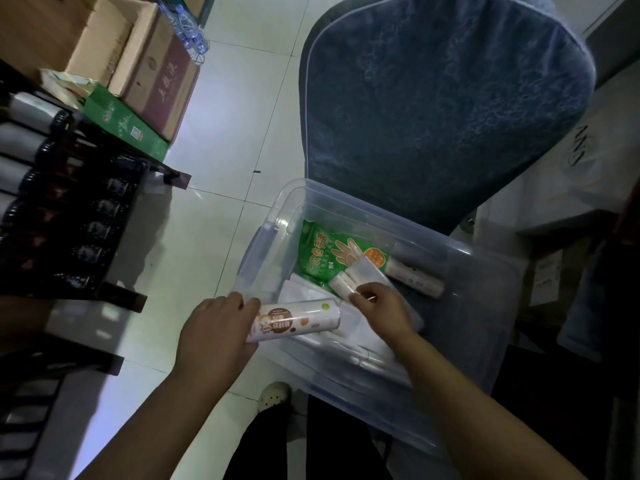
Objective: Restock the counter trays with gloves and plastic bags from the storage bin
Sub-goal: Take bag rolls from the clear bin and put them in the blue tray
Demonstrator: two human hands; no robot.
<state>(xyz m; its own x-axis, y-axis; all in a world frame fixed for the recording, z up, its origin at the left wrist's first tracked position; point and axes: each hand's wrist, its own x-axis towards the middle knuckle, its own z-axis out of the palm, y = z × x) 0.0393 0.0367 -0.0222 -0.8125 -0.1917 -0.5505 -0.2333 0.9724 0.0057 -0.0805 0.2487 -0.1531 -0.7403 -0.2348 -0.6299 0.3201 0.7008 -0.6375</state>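
Note:
A clear plastic storage bin [485,271] stands on the floor below me. Inside lie a green pack of disposable gloves [325,251], a roll of plastic bags [415,277] at the far side and flat clear bags [346,344]. My left hand [214,334] grips the end of a white printed roll of plastic bags [298,322], held level over the bin's near left rim. My right hand [381,306] reaches into the bin, its fingers closed on a second, smaller roll [343,284].
A blue padded chair [443,98] stands right behind the bin. A dark rack of bottles [69,209] fills the left side. Cardboard boxes [145,64] and a green box [121,119] sit at top left. White tiled floor lies between. My shoe [275,394] is by the bin.

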